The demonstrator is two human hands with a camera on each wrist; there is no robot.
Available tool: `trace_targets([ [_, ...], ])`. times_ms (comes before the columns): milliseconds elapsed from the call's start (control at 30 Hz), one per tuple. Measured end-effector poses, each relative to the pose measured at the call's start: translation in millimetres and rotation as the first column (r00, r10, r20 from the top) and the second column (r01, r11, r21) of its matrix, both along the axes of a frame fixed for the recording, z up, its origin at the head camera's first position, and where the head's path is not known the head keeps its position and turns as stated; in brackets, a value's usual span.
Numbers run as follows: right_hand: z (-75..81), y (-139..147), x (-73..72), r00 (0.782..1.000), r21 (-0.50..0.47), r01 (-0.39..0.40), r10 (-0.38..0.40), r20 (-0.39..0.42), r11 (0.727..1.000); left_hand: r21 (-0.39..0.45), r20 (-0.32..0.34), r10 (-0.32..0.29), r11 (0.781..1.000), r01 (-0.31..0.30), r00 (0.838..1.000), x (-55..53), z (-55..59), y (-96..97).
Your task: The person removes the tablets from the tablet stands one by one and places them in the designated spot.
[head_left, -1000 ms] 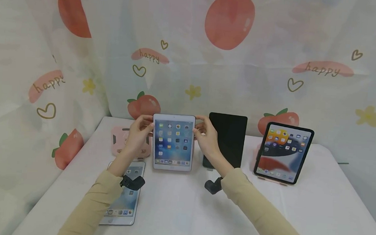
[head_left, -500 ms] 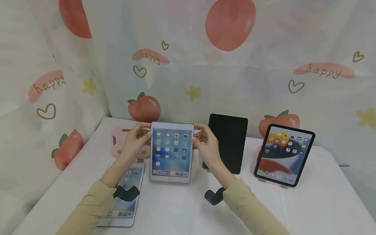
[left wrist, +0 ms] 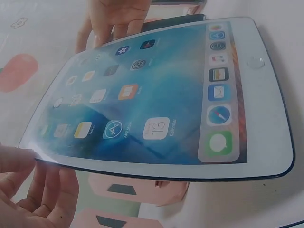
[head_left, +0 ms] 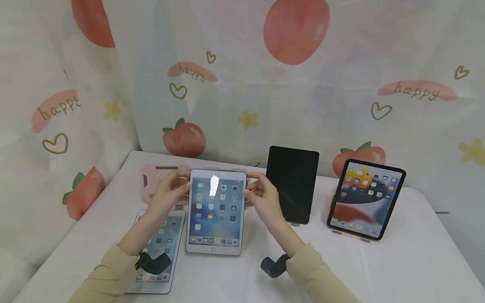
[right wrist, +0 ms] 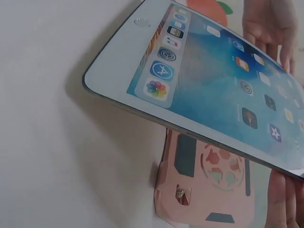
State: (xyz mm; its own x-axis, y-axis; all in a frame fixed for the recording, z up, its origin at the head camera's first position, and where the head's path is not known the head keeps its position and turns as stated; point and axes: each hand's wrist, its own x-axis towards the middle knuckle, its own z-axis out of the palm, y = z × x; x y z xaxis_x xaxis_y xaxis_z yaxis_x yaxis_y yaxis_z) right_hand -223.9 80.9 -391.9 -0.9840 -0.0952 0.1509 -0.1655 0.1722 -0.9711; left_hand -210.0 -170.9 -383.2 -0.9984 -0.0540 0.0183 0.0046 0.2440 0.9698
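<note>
Illumination in the head view is diffuse and moderately bright. A hard-edged white glare patch [head_left: 214, 185] marks the upper tablet [head_left: 215, 220]. Left wrist view: hazy, low contrast; far icons [left wrist: 61, 130] wash out. Right wrist view: greyer; soft shadow [right wrist: 90, 128] on the table [right wrist: 38, 156] beside the tablet.

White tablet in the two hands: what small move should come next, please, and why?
Probably lower the white tablet gently flat onto the table, beside the other tablet. The left hand and right hand both hold its side edges near the top, the pink stand is behind it, and the other tablet lies flat nearby.
</note>
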Motion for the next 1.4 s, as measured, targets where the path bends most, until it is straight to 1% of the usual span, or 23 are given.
trace_targets([
  [100, -2.5, -0.5, 3.7, 1.000, -0.012, 0.003, -0.003, 0.020, 1.000, -0.016, -0.001, -0.005, 1.000, 0.005, 1.000, 2.4, -1.5, -0.6],
  [233, -6.8, -1.8, 8.1, 0.999, -0.026, 0.009, -0.007, 0.051, 1.000, -0.036, 0.020, -0.007, 0.999, 0.008, 1.000, 5.4, -4.1, -2.4],
  [400, -11.3, -3.0, 14.0, 0.994, -0.041, 0.015, -0.010, 0.107, 0.999, -0.046, 0.074, -0.016, 0.999, 0.019, 0.997, 10.2, -8.1, -4.6],
  [567, -16.3, -3.9, 17.8, 0.990, -0.040, 0.025, -0.019, 0.142, 0.999, -0.055, 0.116, -0.014, 0.998, 0.021, 0.993, 14.6, -12.5, -5.5],
  [767, -24.2, -3.0, 24.5, 0.982, -0.050, 0.017, -0.007, 0.189, 0.999, -0.037, 0.200, -0.007, 0.999, 0.014, 0.980, 18.9, -19.2, -6.8],
  [933, -31.7, -2.6, 30.5, 0.975, -0.054, 0.005, 0.007, 0.222, 0.999, -0.030, 0.245, -0.019, 0.999, 0.027, 0.969, 21.6, -26.3, -8.4],
  [1033, -35.0, -2.4, 33.7, 0.969, -0.055, 0.004, 0.010, 0.247, 0.998, -0.017, 0.264, -0.034, 0.999, 0.040, 0.964, 21.6, -31.7, -8.8],
  [1167, -38.8, -2.4, 36.5, 0.959, -0.080, 0.007, 0.016, 0.283, 0.997, -0.014, 0.293, -0.037, 0.999, 0.043, 0.955, 21.1, -38.5, -9.3],
  [1400, -45.5, -3.5, 39.6, 0.950, -0.105, 0.004, 0.029, 0.311, 0.994, 0.014, 0.348, -0.028, 1.000, 0.025, 0.937, 18.8, -48.2, -10.6],
])
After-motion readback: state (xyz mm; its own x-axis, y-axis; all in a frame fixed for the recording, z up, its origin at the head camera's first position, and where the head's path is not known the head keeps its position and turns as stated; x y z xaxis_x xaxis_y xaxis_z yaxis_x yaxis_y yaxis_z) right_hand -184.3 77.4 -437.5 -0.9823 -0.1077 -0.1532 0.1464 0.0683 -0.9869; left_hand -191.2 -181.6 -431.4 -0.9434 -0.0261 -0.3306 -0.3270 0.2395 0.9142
